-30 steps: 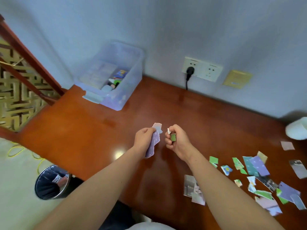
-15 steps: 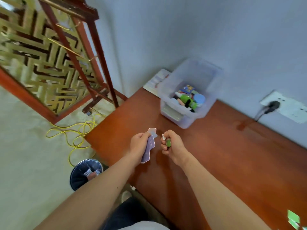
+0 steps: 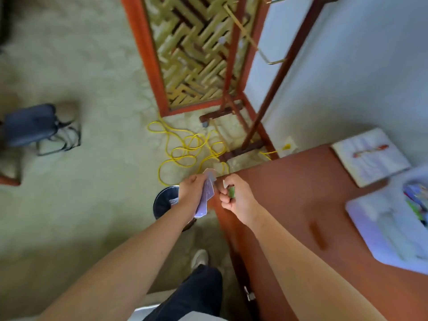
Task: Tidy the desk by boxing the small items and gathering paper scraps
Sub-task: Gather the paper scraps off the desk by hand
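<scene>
Below, the dark bin (image 3: 159,206) holds a scrap (image 3: 173,201); left hand (image 3: 191,193) grips purple scraps (image 3: 206,200).

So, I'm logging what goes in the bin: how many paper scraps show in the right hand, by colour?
Green scrap: 1
White scrap: 1
Total showing in the right hand: 2

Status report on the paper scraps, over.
Left hand grips purple scraps above the bin. Right hand pinches green scrap at desk edge. Bin partly hidden by left forearm.
</scene>
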A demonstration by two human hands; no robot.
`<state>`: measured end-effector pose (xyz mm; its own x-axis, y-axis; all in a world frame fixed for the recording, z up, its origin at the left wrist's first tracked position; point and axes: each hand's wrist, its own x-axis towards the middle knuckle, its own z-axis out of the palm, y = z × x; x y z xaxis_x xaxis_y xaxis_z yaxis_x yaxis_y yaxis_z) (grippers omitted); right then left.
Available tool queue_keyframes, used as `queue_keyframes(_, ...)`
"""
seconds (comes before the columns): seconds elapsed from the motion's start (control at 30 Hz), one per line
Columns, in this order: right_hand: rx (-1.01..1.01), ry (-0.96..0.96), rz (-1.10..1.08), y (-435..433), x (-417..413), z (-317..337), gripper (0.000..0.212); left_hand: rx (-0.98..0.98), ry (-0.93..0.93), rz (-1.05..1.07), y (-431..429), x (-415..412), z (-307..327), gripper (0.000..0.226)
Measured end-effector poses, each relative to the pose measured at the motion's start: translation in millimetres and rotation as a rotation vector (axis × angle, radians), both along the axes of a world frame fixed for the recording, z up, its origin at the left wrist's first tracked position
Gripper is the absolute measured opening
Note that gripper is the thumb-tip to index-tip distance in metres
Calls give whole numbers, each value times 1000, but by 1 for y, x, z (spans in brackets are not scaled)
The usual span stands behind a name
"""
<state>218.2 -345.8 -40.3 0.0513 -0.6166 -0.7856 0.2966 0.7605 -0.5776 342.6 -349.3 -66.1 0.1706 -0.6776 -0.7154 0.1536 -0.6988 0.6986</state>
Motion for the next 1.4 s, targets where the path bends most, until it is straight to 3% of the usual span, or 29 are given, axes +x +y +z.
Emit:
queue_keyframes(0.2, 120, 32, 153, -30, 70, -30, 21, 83, -82, 194, -6, 75, -52, 32)
queue_keyframes(0.3, 172, 92, 207, -39, 92, -49, 20, 108, -28, 288, -3, 99, -72, 35)
queue_keyframes(0.37, 224, 135, 225, -43, 102, -65, 20, 140, -1, 251, 0, 108, -89, 25)
queue_keyframes(0.43, 270, 166, 223, -45, 110, -86, 19, 190, 4, 206, 2, 114, -113, 46)
queue_keyframes(0.47, 278, 178, 221, -47, 113, -99, 19, 209, 23, 205, 2, 116, -123, 46)
queue_keyframes(0.53, 286, 205, 229, -48, 119, -126, 23, 257, 42, 222, 0, 117, -138, 28)
queue_keyframes(0.63, 284, 230, 247, -52, 128, -171, 28, 343, 60, 224, 1, 125, -185, 53)
queue_keyframes(0.87, 322, 313, 334, -54, 148, -289, 9, 467, -24, 170, -1, 151, -286, 35)
queue_keyframes(1.0, 311, 335, 356, -55, 153, -347, 7, 488, -35, 204, -3, 157, -340, 15)
queue_keyframes(1.03, 307, 347, 370, -55, 154, -358, 7, 478, -56, 195, -4, 157, -355, 20)
queue_keyframes(1.1, 304, 364, 396, -55, 157, -376, 8, 480, -101, 186, -7, 156, -374, 32)
queue_keyframes(1.27, 364, 278, 352, -60, 164, -400, 7, 578, -111, 282, -18, 153, -404, 34)
queue_keyframes(1.4, 459, 228, 337, -68, 166, -396, 16, 618, 60, 417, -27, 150, -405, 35)
